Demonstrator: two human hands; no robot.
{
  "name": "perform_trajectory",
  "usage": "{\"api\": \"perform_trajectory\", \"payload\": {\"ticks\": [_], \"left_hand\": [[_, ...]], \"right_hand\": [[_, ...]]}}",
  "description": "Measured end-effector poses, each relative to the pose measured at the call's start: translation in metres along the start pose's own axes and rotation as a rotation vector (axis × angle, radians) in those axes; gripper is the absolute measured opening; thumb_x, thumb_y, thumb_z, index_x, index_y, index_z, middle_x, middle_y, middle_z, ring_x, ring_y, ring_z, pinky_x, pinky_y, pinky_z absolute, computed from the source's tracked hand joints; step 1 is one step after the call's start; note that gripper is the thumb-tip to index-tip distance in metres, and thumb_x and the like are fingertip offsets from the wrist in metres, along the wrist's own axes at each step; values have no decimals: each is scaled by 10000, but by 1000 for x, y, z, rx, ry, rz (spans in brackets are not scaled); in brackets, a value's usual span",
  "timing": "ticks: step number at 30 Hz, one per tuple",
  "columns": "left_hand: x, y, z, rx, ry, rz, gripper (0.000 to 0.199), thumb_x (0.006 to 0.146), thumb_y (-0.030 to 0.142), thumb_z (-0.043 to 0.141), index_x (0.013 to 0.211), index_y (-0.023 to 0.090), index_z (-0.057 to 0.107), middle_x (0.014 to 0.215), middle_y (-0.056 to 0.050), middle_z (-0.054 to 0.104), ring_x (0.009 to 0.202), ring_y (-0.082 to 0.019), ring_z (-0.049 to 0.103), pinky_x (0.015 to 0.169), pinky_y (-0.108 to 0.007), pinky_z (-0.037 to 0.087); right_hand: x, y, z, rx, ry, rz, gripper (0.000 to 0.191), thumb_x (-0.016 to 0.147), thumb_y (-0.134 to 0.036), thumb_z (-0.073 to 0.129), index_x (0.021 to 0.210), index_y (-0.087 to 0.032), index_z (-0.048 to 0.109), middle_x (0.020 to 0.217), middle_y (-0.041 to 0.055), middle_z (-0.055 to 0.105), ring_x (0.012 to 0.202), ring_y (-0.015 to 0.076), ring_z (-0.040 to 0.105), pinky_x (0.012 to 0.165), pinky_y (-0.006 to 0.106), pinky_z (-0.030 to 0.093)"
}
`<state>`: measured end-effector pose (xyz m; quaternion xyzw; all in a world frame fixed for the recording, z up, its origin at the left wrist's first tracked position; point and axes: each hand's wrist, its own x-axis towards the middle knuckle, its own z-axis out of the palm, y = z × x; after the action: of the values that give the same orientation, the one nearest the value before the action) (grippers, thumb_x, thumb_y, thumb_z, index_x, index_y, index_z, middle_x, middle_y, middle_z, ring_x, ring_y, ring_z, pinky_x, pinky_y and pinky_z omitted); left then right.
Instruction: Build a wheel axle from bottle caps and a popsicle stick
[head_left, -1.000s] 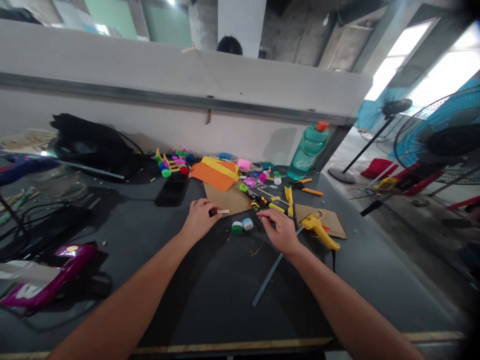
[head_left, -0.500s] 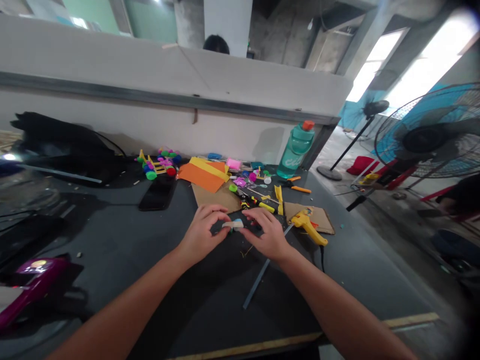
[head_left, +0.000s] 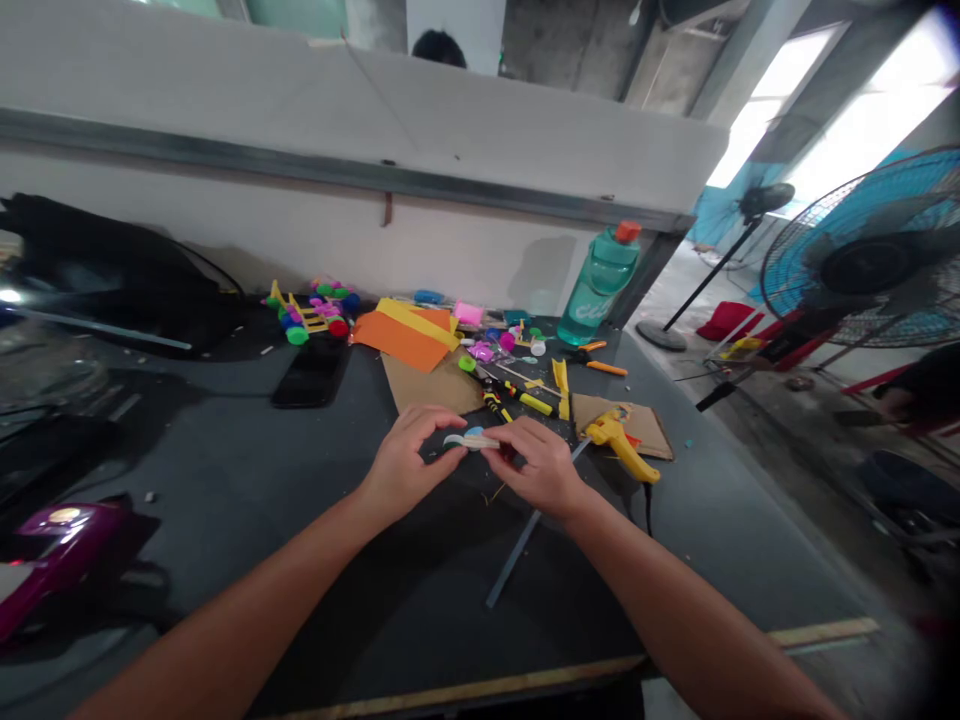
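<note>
Between my two hands, over the dark table (head_left: 315, 620), is a small pale piece (head_left: 472, 439) with a light blue part behind it. My left hand (head_left: 411, 462) has its thumb and index finger at the piece's left end, where a whitish rounded edge shows. The thumb and fingers of my right hand (head_left: 534, 462) pinch its right end. Just beyond lie pliers with black and yellow handles (head_left: 495, 404) and a brown cardboard sheet (head_left: 442, 388). To the right, a yellow glue gun (head_left: 624, 446) rests partly on another cardboard piece (head_left: 654, 428).
A grey strip (head_left: 514, 560) lies in front of my right hand. Orange paper (head_left: 405, 342), colourful small parts (head_left: 319, 312), a black phone (head_left: 311, 372) and a green bottle (head_left: 598, 287) stand or lie farther back. A fan (head_left: 862, 262) is at the right.
The view has shifted slightly, so the background sits higher. The small piece has turned in my fingers, showing a whitish rounded edge at its left, and my right fingers have closed on its right end.
</note>
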<state>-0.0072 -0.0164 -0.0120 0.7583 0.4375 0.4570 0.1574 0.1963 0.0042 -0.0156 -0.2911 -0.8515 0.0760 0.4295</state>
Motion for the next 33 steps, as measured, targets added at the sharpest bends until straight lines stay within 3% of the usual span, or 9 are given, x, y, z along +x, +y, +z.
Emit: {"api": "perform_trajectory", "payload": {"ticks": [4,8,14,17,25,33], "left_hand": [[-1,-3,1,-56,-23,-66,84,833,250,600,882,195,641,889,-30,656,882,-176,605,813,-293,459],[-2,-4,3,-120,-22,-142,98,813,274,611,846,194,658,861,-23,668,844,-170,614,800,-283,459],[1,2,5,-395,-54,-480,228,769,391,636,814,174,690,743,-12,667,691,-149,586,631,-238,442],[3,4,6,-491,-47,-584,248,721,404,675,784,165,692,706,-5,645,652,-134,548,586,-223,412],[2,5,8,-630,-53,-674,217,667,359,719,731,158,668,666,14,597,613,-105,488,564,-208,367],[1,2,11,-667,-62,-673,194,700,343,701,730,156,663,664,15,587,624,-106,488,589,-216,361]], "right_hand": [[0,0,0,6,37,-1,137,852,-189,585,965,-182,660,725,36,637,641,136,589,629,261,512],[0,0,0,-1,31,4,136,859,-197,578,967,-191,661,728,34,640,650,137,589,626,264,511],[0,-2,0,-5,30,-7,140,861,-188,575,964,-175,669,729,41,647,671,142,599,633,267,513],[1,-2,0,-3,21,-12,144,863,-193,572,964,-175,673,720,38,646,663,141,597,626,267,512],[1,-1,1,18,11,-43,143,862,-187,562,951,-183,674,749,49,672,674,145,600,631,274,516],[0,-2,2,10,4,-7,159,858,-179,562,982,-190,661,742,43,656,672,146,599,644,276,520]]}}
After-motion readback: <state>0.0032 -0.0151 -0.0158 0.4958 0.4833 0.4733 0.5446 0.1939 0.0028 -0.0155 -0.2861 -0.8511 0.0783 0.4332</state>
